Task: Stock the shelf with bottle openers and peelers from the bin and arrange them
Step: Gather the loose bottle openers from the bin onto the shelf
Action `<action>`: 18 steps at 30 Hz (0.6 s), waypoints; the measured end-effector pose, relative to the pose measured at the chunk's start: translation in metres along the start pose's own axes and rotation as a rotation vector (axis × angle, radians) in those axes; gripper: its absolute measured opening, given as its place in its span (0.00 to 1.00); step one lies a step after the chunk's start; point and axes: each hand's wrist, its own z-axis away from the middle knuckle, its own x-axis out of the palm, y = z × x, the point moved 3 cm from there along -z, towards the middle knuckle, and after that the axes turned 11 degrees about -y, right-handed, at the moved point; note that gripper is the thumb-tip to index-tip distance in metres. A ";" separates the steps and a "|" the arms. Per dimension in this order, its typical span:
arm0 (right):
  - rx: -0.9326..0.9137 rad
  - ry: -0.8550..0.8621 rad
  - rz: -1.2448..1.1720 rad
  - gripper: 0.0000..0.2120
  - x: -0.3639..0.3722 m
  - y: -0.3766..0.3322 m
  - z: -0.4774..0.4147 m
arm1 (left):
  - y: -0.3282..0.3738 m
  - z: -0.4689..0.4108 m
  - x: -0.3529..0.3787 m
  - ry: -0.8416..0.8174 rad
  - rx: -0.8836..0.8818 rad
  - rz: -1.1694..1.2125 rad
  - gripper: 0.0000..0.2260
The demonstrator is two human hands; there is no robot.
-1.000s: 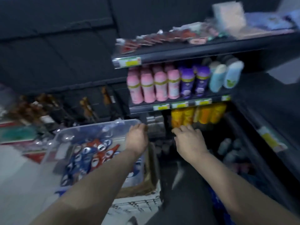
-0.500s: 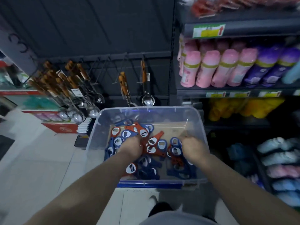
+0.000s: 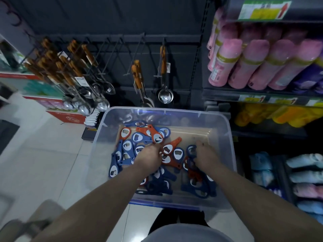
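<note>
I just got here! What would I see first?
A clear bin low in the middle, full of blue and orange bottle openers, with the left hand and right hand reaching into the pile. Behind it shiny ladles hang, and pink bottles fill the shelf at upper right.

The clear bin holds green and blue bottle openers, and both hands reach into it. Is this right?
Not quite: none are green. The head view shows that the clear bin holds orange-red bottle openers and blue bottle openers. The left hand and the right hand do reach into it.
</note>
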 end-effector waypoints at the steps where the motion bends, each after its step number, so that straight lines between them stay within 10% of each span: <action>1: -0.012 -0.028 -0.035 0.33 0.001 -0.001 -0.001 | 0.000 -0.001 0.000 0.008 -0.006 0.000 0.10; 6: -0.036 -0.094 0.072 0.19 -0.001 0.004 -0.004 | 0.011 -0.012 -0.003 0.014 -0.064 -0.024 0.11; 18: -0.152 -0.033 0.275 0.20 0.005 -0.007 -0.008 | 0.026 -0.046 0.013 0.091 -0.162 -0.374 0.14</action>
